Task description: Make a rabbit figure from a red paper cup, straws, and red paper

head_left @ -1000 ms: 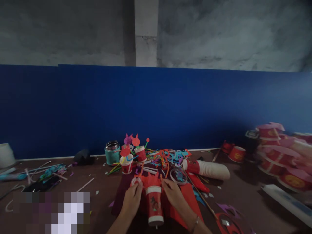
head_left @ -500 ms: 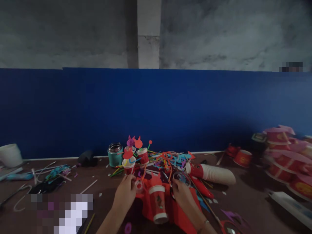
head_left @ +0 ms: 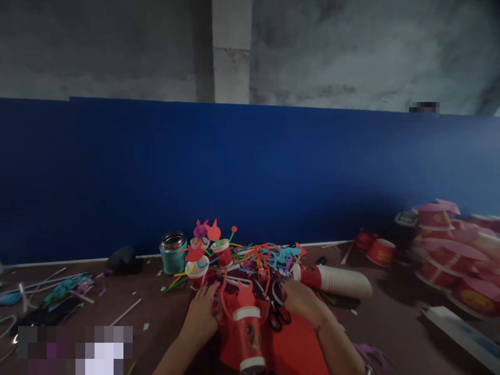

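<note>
Fingers spread and slightly bent, my left hand rests low beside a small tape roll, which it partly covers. My right hand has its fingertips closed at the rim of a larger clear tape ring. Black-handled scissors lie on red paper, just left of the right wrist and apart from the hand. Between my hands a red paper cup with white rims lies on its side, pointing toward me. A red eared paper cutout shows at its far end.
Decorated cups stand beside a teal flask. Coloured paper scraps pile up behind my hands. A stack of paper cups lies at right, near pink-topped cups. A blue partition closes the back.
My right hand has moved off the scissors, which now lie on the red paper, to the clear tape ring. My left hand stays by the small roll. The view has shifted slightly.
</note>
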Demonstrator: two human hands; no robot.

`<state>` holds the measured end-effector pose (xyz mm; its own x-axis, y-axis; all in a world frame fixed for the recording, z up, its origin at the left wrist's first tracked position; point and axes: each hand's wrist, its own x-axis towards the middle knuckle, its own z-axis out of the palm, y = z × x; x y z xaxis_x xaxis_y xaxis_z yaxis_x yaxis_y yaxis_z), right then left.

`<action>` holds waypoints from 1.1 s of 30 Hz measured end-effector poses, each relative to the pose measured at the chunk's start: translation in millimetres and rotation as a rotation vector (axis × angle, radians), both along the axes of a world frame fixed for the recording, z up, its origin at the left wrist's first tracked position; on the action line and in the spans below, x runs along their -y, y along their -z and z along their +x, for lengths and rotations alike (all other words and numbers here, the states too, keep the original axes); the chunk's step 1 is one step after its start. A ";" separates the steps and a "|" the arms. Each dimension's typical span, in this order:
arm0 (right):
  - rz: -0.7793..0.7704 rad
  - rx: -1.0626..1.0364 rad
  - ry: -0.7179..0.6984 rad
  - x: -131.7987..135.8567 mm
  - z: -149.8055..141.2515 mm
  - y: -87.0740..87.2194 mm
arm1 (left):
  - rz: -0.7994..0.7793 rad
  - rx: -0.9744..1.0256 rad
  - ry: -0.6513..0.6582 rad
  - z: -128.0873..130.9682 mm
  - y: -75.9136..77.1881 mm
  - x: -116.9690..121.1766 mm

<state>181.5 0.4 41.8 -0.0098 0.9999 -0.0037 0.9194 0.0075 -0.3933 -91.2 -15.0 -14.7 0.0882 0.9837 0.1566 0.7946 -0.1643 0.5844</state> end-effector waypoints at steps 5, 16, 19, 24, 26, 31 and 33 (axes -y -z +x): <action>-0.048 0.059 -0.018 -1.7 -5.1 -8.9 | 0.039 -0.033 -0.041 3.5 1.6 9.1; 0.033 0.017 -0.149 1.5 -13.3 -26.5 | 0.274 0.233 -0.072 1.6 9.9 9.2; 0.002 0.064 -0.104 1.9 -13.8 -21.4 | 0.300 0.284 -0.101 -0.2 14.3 8.6; 0.012 0.054 -0.136 0.2 -16.3 -21.0 | 0.348 0.367 -0.147 -1.9 14.0 8.4; 0.024 0.067 -0.142 0.1 -16.7 -22.9 | 0.349 0.407 -0.157 -2.0 11.8 9.0; -0.015 0.134 -0.106 0.3 -13.5 -21.3 | 0.310 0.425 -0.152 -2.5 10.1 8.4; -0.035 0.154 -0.082 0.3 -11.7 -18.7 | 0.316 0.371 -0.126 -2.5 11.1 7.1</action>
<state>169.8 0.1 60.6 -0.0878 0.9951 -0.0461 0.9657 0.0737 -0.2488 -93.6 -22.1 -25.8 -0.1461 0.8827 0.4466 0.5677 -0.2949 0.7686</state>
